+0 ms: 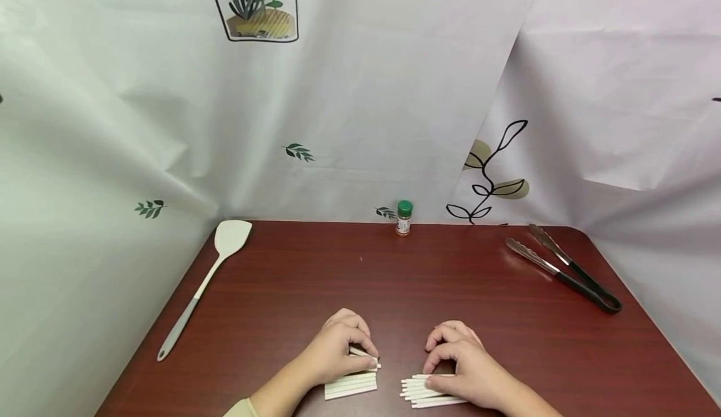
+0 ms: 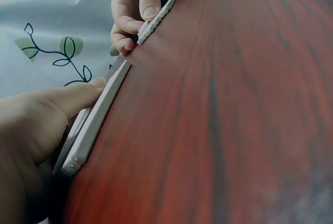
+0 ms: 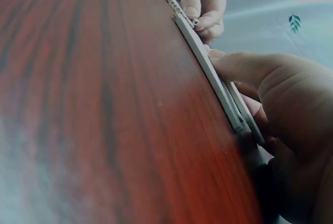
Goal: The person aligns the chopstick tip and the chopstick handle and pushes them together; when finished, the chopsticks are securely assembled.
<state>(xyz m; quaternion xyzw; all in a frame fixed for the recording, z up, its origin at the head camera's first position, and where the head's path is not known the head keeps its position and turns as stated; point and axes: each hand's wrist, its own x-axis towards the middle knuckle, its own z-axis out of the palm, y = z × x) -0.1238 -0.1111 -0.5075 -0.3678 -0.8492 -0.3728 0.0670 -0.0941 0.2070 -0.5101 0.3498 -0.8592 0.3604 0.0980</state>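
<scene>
Two groups of thin white sticks lie side by side near the table's front edge in the head view. Over the left row of sticks (image 1: 350,387), my left hand (image 1: 340,348) pinches white sticks between thumb and fingertips at the row's far side. My right hand (image 1: 467,367) holds sticks of the right bundle (image 1: 419,398), its thumb on top and its fingertips at the far edge. Uneven stick ends point toward the left row across a small gap. In the right wrist view, the right thumb (image 3: 229,65) presses along the sticks (image 3: 208,70), with fingers behind them.
The dark red-brown table (image 1: 338,273) meets a white patterned curtain (image 1: 366,91) at the back and sides. A white spatula (image 1: 211,279) lies at the left. A small green-capped jar (image 1: 403,218) stands at the back edge. Metal tongs (image 1: 569,273) with black handles lie spread at the right.
</scene>
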